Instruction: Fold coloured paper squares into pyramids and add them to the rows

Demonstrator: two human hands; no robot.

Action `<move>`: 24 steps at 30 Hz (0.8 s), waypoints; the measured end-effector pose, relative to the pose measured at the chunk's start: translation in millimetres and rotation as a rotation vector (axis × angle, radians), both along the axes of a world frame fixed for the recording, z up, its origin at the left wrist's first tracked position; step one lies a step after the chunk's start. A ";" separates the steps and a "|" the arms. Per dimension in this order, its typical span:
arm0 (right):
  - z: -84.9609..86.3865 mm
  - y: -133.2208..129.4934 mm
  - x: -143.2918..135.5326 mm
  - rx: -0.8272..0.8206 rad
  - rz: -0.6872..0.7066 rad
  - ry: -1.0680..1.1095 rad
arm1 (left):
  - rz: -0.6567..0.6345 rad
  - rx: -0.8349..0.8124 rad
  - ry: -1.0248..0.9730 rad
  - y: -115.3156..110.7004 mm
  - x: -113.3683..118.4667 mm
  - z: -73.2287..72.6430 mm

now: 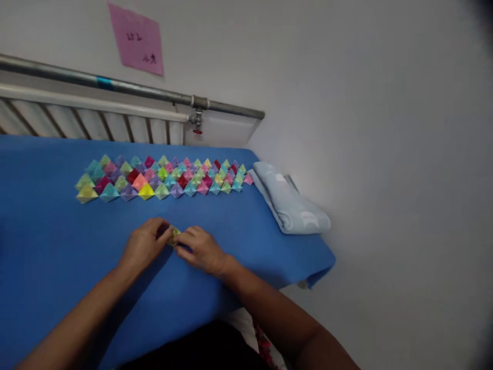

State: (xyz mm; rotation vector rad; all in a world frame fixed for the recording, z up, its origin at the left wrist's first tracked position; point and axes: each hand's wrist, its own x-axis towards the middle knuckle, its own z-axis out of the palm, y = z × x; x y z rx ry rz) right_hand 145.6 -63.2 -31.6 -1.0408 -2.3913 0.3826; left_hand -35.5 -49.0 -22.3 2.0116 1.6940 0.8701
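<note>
Between my two hands is a small piece of yellow folded paper [174,236], partly covered by my fingers. My left hand [145,240] pinches its left side, thumb and fingers closed together. From the right, my right hand [202,250] grips the other side with bent fingers. Both hands are low over the blue cloth [96,246]. Just beyond them lie rows of colourful folded paper pieces [162,191], diamond-shaped and set close together in a long band.
A folded light-blue blanket [292,203] lies at the right end of the blue surface, near the wall. Behind the far edge stand a radiator [115,123] and a metal pipe [154,91] with a red-handled valve [197,123]. A pink paper note [138,41] hangs on the wall.
</note>
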 end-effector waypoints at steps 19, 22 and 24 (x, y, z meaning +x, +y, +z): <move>0.8 85.1 178.2 0.104 -0.883 0.387 | -0.226 0.148 -0.025 15.2 63.6 -23.0; 0.1 108.7 188.0 0.080 -0.882 0.354 | -0.257 0.172 -0.008 18.3 68.5 -26.4; -0.6 119.3 190.5 0.064 -0.876 0.331 | -0.256 0.176 -0.013 19.8 67.9 -28.7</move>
